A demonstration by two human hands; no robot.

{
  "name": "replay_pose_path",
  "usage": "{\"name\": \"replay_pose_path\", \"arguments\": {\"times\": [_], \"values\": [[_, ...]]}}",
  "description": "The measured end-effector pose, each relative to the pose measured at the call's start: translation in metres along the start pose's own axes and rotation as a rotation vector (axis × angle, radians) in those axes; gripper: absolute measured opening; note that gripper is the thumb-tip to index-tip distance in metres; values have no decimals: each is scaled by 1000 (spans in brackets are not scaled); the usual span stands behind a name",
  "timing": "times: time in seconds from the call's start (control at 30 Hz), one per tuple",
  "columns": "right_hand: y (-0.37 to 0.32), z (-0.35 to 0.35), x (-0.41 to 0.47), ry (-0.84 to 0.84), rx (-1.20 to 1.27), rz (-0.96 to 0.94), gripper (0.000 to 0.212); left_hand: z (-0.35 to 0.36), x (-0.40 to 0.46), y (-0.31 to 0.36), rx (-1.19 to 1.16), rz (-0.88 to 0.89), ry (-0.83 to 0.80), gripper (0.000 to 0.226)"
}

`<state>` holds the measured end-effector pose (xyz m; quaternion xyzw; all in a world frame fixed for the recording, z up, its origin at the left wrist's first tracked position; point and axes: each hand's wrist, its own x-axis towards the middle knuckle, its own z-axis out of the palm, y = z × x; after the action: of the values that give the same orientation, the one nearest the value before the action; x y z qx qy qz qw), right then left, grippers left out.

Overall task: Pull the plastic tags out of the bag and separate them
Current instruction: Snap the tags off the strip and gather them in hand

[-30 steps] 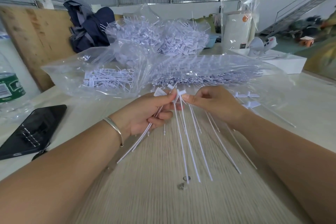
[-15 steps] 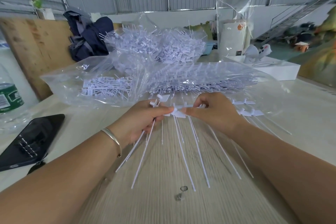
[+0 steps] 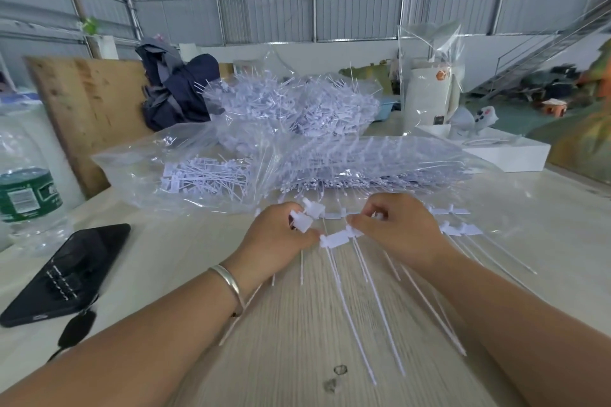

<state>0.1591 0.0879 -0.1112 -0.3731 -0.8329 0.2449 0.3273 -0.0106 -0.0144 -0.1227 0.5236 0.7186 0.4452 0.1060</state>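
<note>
Two hands sit farther up the table (image 3: 297, 334) vs 0.5 s ago, closer to the bag (image 3: 330, 158), w/ tags (image 3: 340, 236) now bunched nearer its mouth. L hand (image 3: 281, 238) curls round a few tag heads, stems running down under the palm; bracelet (image 3: 228, 281) on that wrist. R hand (image 3: 396, 231) pinches a tag head betw. thumb & fingers, just beside the L. Tags: white, flat heads, long thin stems fanning toward the viewer. Phone (image 3: 66, 271) lies far left.
</note>
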Motion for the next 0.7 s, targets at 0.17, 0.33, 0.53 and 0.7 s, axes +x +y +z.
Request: {"name": "replay_pose_path", "arguments": {"times": [0.17,0.33,0.53,0.7], "values": [[-5,-3,-2,-6,95,-15,19,-9,2,4,-332,-190,-2,23],[-9,-2,-4,-15,129,-54,23,-15,4,4,-528,-366,-135,34],[-5,0,-1,32,135,-26,23,-14,5,3,-611,-353,-73,41],[-5,-1,0,49,127,-60,19,-11,5,0,-633,-360,-93,21]]}}
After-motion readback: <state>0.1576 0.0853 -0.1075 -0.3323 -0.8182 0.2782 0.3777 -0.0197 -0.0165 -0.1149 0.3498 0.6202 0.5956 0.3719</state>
